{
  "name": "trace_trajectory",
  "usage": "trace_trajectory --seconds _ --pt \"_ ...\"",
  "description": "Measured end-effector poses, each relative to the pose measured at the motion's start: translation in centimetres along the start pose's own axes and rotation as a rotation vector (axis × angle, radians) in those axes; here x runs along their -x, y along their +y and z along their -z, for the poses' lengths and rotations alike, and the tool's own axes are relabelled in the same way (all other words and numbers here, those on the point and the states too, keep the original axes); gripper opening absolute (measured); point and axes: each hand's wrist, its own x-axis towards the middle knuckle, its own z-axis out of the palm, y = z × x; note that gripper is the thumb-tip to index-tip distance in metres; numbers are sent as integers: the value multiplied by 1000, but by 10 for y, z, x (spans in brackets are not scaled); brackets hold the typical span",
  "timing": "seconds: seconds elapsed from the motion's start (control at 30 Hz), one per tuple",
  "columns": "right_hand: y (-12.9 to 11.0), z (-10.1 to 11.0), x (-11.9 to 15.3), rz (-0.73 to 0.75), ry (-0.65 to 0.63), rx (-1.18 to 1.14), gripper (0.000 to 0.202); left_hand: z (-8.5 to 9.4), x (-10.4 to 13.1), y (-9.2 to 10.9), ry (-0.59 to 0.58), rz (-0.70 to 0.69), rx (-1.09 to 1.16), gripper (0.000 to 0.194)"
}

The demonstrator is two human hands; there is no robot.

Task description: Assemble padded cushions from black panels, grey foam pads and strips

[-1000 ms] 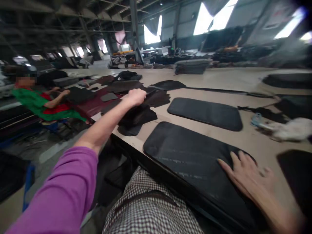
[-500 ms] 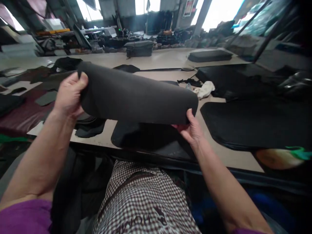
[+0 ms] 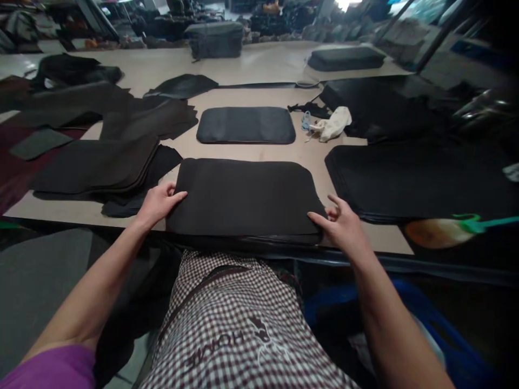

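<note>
In the head view, a dark panel (image 3: 243, 197) lies flat at the table's (image 3: 389, 237) near edge, between the left hand (image 3: 157, 204) and the right hand (image 3: 345, 226). The left thumb rests on its left side, the other fingers curled close by that edge; the right thumb presses near its front right corner, fingers half bent beyond the side. Whether either hand grips or merely touches, I cannot tell. Layers beneath the panel blend into dark shadow, the right-hand stack (image 3: 413, 181) fades into darkness, and the background is blurred.
</note>
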Motion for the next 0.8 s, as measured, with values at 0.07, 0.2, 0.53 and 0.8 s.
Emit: trace_trajectory --seconds 0.07,0.2,0.53,0.8 --pt "1 -3 4 86 36 133 100 1 -6 0 23 -82 -166 36" --pt "-2 -7 15 167 99 225 84 -1 -16 4 69 -131 -235 35" --pt "-4 -7 26 178 114 267 72 -12 -20 4 62 -148 -341 32" --pt "-3 -9 31 134 105 416 70 -14 -20 -3 60 -157 -421 37"
